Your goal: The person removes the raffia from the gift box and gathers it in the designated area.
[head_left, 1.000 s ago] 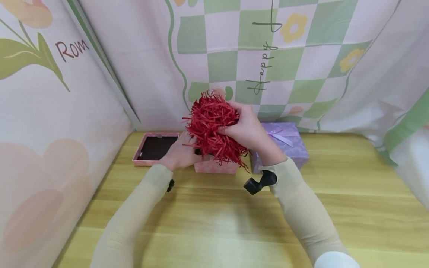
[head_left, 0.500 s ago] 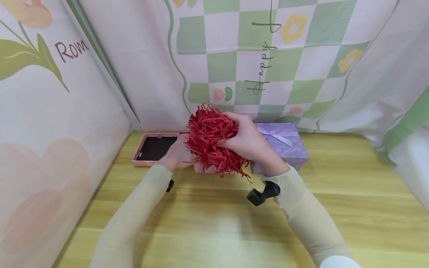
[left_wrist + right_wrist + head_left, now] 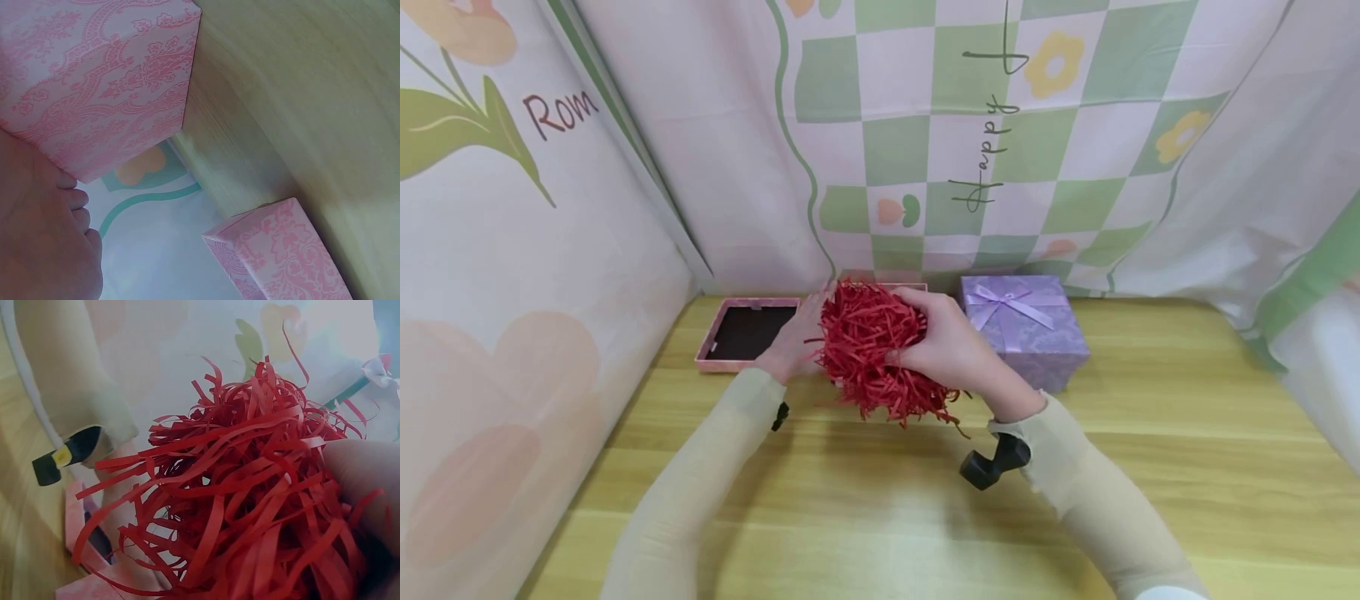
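A thick bundle of red shredded paper [image 3: 872,342] hangs over the pink patterned box [image 3: 125,81]. My right hand [image 3: 943,342] grips it from the right, with fingers behind and thumb in front. Loose red strips stick out on all sides in the right wrist view [image 3: 250,500]. At the box's left side, my left hand [image 3: 792,340] holds the box; its fingertips lie along the wall in the left wrist view. The paper covers most of the box in the head view, leaving a bit of its back rim visible.
A pink box lid [image 3: 752,329] with a dark inside lies upturned to the left. A closed purple gift box [image 3: 1045,367] with a ribbon bow stands to the right. Behind the wooden table [image 3: 865,517] hangs a checked curtain [image 3: 895,150].
My right hand has come down and toward me with the red shredded paper, uncovering the pink box's back rim and more of the purple box. The left hand stays at the pink box.
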A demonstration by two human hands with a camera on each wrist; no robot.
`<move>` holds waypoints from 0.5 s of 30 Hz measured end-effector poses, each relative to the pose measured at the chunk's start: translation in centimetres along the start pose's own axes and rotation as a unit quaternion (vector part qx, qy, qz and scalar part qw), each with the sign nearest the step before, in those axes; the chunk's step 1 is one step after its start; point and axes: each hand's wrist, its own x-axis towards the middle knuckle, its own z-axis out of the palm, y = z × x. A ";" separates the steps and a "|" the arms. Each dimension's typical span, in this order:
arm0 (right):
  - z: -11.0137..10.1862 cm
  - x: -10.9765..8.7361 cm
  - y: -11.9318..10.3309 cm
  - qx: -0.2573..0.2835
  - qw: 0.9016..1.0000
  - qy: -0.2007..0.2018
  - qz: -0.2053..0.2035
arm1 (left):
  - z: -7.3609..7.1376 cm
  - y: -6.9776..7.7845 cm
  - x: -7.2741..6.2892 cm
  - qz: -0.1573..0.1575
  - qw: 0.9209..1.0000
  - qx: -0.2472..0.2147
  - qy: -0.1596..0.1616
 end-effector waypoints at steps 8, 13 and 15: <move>1.3 -1.1 0.5 0.004 0.999 -0.024 -0.027 | 0.5 -0.5 0.4 0.070 0.996 0.014 0.060; 2.2 -1.8 0.6 0.022 0.998 -0.047 -0.031 | 0.5 -0.1 0.5 0.086 0.990 0.093 0.059; 2.7 -2.0 0.7 0.030 0.997 -0.058 -0.031 | 0.6 0.0 0.6 0.078 0.988 0.121 0.049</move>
